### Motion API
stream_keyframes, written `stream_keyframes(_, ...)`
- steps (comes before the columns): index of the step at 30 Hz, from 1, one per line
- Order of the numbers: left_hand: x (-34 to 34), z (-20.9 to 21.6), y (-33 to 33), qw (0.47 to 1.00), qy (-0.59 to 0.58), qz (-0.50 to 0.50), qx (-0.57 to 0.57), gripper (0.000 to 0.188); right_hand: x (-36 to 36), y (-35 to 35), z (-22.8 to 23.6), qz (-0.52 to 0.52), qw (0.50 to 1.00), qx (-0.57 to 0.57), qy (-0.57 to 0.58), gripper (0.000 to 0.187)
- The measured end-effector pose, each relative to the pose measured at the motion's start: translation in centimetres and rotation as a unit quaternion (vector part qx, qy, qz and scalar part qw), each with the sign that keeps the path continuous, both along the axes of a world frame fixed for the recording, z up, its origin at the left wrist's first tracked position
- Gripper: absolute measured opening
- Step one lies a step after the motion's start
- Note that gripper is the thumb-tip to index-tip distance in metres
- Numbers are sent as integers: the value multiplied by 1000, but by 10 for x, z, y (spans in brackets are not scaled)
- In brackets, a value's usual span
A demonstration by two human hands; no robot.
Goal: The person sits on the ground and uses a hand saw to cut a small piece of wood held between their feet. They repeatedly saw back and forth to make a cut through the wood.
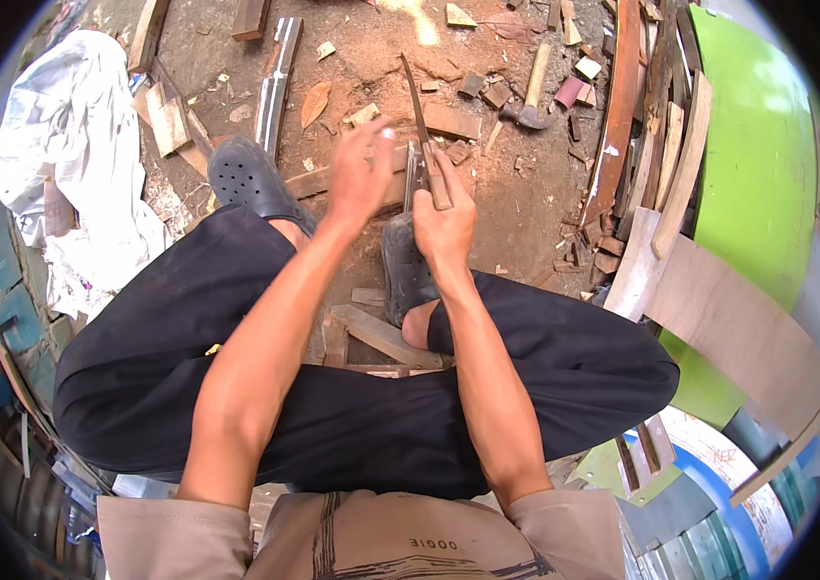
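Note:
My right hand (pixel 444 227) is closed round the wooden handle of a long, narrow, dark-bladed tool (pixel 418 108). Its blade points away from me, tapering toward the tip; I cannot tell whether it is a knife or a file. Beside that hand, a dark strip with pale lines (pixel 411 172) stands above my right clog (pixel 402 266). To the left, my left hand (pixel 361 174) hovers over a wooden piece lying on the ground, slightly blurred, its fingers apart and nothing visible in them. My left clog (pixel 253 184) rests on the dirt.
A hammer (pixel 533 92) lies at the far right among wood offcuts (pixel 497 94). Planks (pixel 613 126) and a green panel (pixel 758 145) line the right side. A white cloth (pixel 71 155) is heaped at left, near a pale-striped dark bar (pixel 279 87). Wood pieces (pixel 381 333) lie between my legs.

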State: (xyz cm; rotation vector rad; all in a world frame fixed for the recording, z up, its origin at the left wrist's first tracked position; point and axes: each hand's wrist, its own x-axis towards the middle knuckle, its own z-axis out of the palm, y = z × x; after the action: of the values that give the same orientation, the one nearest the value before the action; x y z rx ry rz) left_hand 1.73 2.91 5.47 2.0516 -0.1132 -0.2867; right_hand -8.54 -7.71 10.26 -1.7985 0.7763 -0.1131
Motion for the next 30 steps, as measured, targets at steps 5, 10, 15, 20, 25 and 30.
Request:
stream_keyframes(5, 19, -44, 60, 915, 65, -232, 322, 77, -35, 16, 44, 17, 1000, -8, 12, 58)
stream_keyframes(10, 2, -46, 75, 753, 175, -414, 481, 129, -121, 42, 155, 20, 996, 13, 87, 54)
stream_keyframes(15, 0, -60, 57, 703, 194, -454, 512, 142, -45, 21, 44, -30, 998, 8, 58, 56)
stream_keyframes(20, 5, -65, 56, 692, 225, -442, 524, 145, -43, 18, 43, -25, 998, -1, 53, 56)
stream_keyframes(25, 3, -72, 67, 704, 217, -434, 518, 148, -120, 38, 121, -1, 999, 9, 41, 54)
stream_keyframes(30, 8, -80, 52, 711, 203, -443, 507, 148, -45, 16, 18, -73, 997, -4, 16, 59)
